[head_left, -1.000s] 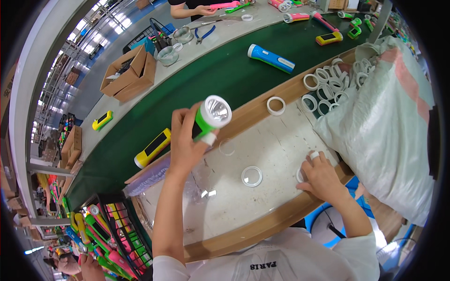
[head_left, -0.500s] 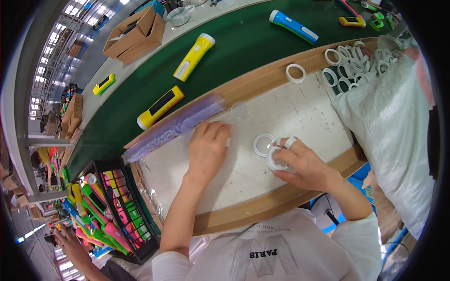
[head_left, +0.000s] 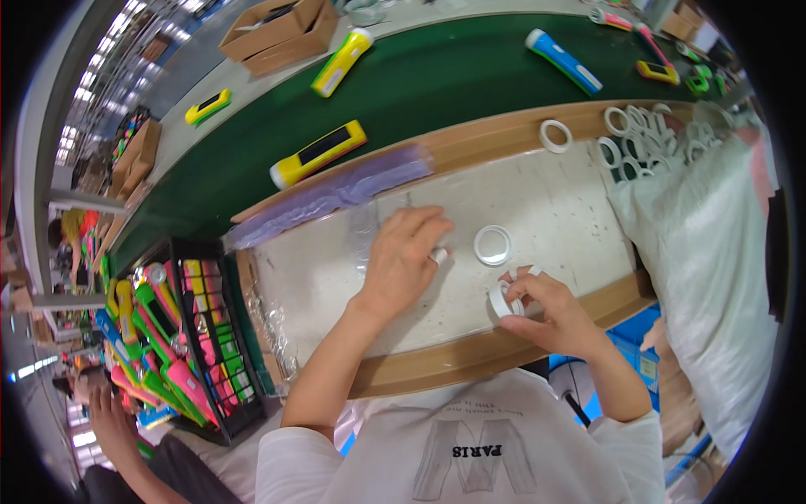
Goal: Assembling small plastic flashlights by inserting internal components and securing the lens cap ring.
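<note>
In the head view my right hand (head_left: 550,315) is closed on a white plastic ring (head_left: 497,302), tipped on edge between thumb and fingers. At least one more ring seems to sit against it. Just beyond lies another white ring (head_left: 478,245), flat on the pale board. My left hand (head_left: 407,259) hovers low over the board, fingers apart and bent a little, with no held thing visible. White covers sit on some fingertips of both hands. Behind the left hand, a purplish film-wrapped roll (head_left: 336,191) lies along the tray's far side.
A cardboard rim (head_left: 470,367) borders the pale board. More white rings (head_left: 635,134) lie at the far right beside a white sack (head_left: 684,223). Yellow (head_left: 342,63) and blue flashlights (head_left: 564,61) rest on the green belt. A black crate (head_left: 222,336) of colourful flashlights stands left, near another person's hand (head_left: 109,420).
The view has shifted. My right hand has drawn the held ring nearer me, away from the flat ring. My left fingers have spread, and the clear disc near the roll no longer shows.
</note>
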A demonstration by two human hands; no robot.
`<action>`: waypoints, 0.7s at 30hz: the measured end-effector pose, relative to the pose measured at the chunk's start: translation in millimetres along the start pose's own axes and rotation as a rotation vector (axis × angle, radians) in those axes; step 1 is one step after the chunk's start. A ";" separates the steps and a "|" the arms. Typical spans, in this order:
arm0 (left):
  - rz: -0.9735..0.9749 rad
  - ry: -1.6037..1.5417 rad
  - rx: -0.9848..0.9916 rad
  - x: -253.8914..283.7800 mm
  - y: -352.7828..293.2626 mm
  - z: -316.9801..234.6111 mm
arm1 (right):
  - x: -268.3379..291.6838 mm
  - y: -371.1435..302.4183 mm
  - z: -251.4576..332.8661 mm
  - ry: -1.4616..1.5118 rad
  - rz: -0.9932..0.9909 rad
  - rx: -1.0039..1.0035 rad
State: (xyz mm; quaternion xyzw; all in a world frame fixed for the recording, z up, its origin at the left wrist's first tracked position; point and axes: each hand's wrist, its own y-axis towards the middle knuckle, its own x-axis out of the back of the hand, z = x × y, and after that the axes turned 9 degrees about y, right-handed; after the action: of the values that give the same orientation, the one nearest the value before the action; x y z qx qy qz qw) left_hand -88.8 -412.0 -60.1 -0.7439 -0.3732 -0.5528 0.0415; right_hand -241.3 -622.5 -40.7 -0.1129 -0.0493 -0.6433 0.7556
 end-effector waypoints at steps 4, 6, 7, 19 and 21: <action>0.095 -0.029 -0.051 29.9 -38.0 -3.8 | -17.5 13.6 -9.0 0.489 0.002 -0.182; -0.176 0.176 0.132 71.3 -56.4 23.2 | -23.3 14.9 0.3 0.435 -0.028 -0.193; -0.309 0.302 0.252 105.3 -68.0 45.1 | -25.9 14.3 0.8 0.356 -0.020 -0.156; 0.573 0.652 0.929 258.9 -277.2 304.9 | 1.4 21.3 -4.0 -0.813 -0.217 0.088; 0.189 0.774 1.052 272.8 -240.8 247.3 | 23.1 21.6 -29.0 -0.928 -0.317 0.012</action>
State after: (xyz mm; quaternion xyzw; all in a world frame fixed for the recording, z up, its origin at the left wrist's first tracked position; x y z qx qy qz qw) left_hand -7.7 17.2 -7.1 -0.4016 -0.4848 -0.5182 0.5789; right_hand -218.2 -648.3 -66.1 -0.3747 -0.4010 -0.6319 0.5473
